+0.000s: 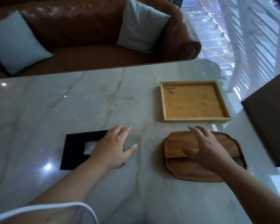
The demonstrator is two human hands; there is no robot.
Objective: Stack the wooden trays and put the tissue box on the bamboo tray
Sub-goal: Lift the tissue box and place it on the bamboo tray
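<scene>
Wooden trays sit stacked under the flat, spread right hand; next, the spread, empty left hand must grip the tissue box beneath it.

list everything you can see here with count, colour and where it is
bamboo tray: 1, light tan, rectangular, far right of the table, nothing in it
wooden trays: 2, brown, near right; the smaller lighter one lies on the larger darker one
tissue box: 1, black with a white tissue showing, near left
table: 1, pale marble with tan veins
sofa: 1, brown leather, behind the table
cushions: 2, pale blue-grey, on the sofa, one at each end
dark panel: 1, at the right edge
hands: left hand flat on the tissue box's right part; right hand on the smaller wooden tray
</scene>
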